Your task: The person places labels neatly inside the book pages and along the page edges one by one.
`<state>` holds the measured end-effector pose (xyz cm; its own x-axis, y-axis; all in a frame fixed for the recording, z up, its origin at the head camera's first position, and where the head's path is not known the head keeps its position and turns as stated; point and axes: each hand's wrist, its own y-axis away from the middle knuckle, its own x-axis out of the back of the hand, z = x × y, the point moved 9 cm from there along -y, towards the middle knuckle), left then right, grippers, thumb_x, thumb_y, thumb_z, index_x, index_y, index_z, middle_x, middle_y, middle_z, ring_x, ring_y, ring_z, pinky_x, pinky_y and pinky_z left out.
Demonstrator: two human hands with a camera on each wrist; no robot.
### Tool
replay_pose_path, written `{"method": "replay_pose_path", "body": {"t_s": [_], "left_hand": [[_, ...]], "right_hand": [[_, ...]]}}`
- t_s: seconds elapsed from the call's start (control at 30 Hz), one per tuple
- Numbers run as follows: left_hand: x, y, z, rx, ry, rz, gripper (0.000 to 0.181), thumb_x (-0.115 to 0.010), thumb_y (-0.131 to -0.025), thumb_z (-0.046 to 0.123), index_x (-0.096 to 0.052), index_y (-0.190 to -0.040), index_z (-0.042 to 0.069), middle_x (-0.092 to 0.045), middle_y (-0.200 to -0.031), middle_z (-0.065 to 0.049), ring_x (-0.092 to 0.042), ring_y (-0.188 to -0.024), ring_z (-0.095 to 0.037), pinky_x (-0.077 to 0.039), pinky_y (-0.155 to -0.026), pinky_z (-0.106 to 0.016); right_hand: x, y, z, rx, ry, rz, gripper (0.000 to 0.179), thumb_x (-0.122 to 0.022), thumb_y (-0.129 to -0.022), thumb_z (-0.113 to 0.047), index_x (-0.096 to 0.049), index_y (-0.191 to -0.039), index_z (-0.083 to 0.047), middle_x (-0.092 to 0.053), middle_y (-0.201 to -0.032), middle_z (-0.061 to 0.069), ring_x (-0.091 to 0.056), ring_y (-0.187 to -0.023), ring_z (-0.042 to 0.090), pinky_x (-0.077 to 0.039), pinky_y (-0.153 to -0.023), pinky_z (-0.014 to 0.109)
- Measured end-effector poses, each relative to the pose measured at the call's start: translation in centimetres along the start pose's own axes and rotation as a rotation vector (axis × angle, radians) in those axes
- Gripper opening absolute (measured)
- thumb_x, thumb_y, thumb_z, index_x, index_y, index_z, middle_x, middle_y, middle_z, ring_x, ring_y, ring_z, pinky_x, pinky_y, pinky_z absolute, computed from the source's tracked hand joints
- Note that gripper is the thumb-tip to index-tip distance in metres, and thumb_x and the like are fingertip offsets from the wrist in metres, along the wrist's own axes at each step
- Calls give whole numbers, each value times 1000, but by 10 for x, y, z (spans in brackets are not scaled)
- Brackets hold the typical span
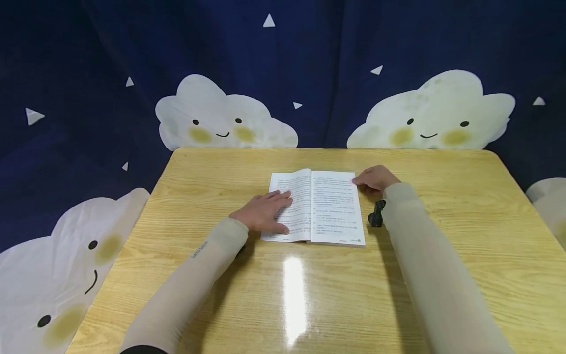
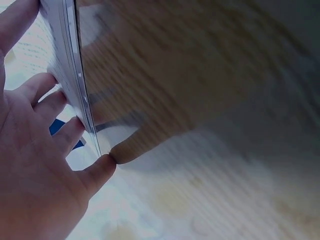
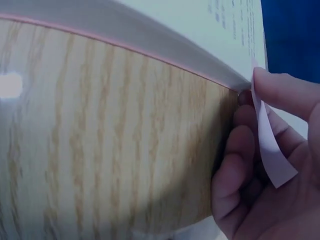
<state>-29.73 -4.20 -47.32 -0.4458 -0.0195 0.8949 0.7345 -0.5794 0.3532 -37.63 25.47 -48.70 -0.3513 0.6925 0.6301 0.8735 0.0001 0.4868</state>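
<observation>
An open book (image 1: 337,209) with printed text lies flat on the table. My left hand (image 1: 265,211) rests on its left page, fingers spread; in the left wrist view the fingers (image 2: 70,135) reach over the book's edge (image 2: 82,75). At the upper right corner of the right page is my right hand (image 1: 375,178). In the right wrist view, its thumb and curled fingers pinch a narrow, pale pink paper strip (image 3: 272,155) right at the page edge. The strip's loose end curves down toward the palm. Beside it shows the thick block of pages (image 3: 150,45).
The wooden table (image 1: 212,172) has a bright light reflection in front of the book. A dark blue curtain (image 1: 309,59) with smiling clouds hangs behind the table. A small black device (image 1: 377,214) sits at my right wrist.
</observation>
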Motion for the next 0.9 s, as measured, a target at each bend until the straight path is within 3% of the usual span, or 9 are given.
{"method": "replay_pose_path", "body": {"t_s": [0.17, 0.37, 0.57, 0.7, 0.9], "left_hand": [[0, 0, 2, 1, 5, -4, 88, -67, -87, 58, -26, -159, 25, -10, -169, 8, -10, -158, -21, -16, -124, -57], [1, 0, 2, 13, -12, -7, 88, -66, -88, 58, -26, -159, 25, -10, -169, 8, -11, -158, -22, -17, -124, -56], [7, -1, 5, 11, -19, -13, 88, -66, -89, 56, -25, -159, 24, -10, -169, 7, -11, -158, -24, -19, -123, -57], [6, 0, 6, 9, -3, -25, 88, -66, -89, 56, -25, -159, 23, -9, -169, 7, -10, -158, -23, -18, -124, -57], [3, 2, 3, 17, 7, -17, 88, -68, -88, 56, -27, -158, 23, -11, -169, 6, -11, -158, -24, -18, -124, -57]], "right_hand": [[-2, 1, 3, -54, -55, -20, 24, -65, -94, -30, -64, -91, -6, -57, -68, -2, -52, -64, 16, -43, -61, 29], [0, -3, 0, -46, -17, -29, 26, -63, -94, -32, -63, -86, -8, -54, -65, -2, -50, -60, 15, -40, -57, 29], [7, 5, -2, 3, -35, -93, 37, -61, -96, -39, -63, -109, -5, -60, -78, -3, -56, -72, 15, -48, -65, 27], [22, 22, -5, 89, 30, -151, 47, -54, -101, -37, -55, -127, 2, -63, -89, 2, -57, -79, 15, -51, -71, 29], [56, 49, 5, 219, 168, -101, 51, -47, -105, -32, -48, -133, 11, -63, -98, 15, -60, -80, 20, -52, -67, 35]]}}
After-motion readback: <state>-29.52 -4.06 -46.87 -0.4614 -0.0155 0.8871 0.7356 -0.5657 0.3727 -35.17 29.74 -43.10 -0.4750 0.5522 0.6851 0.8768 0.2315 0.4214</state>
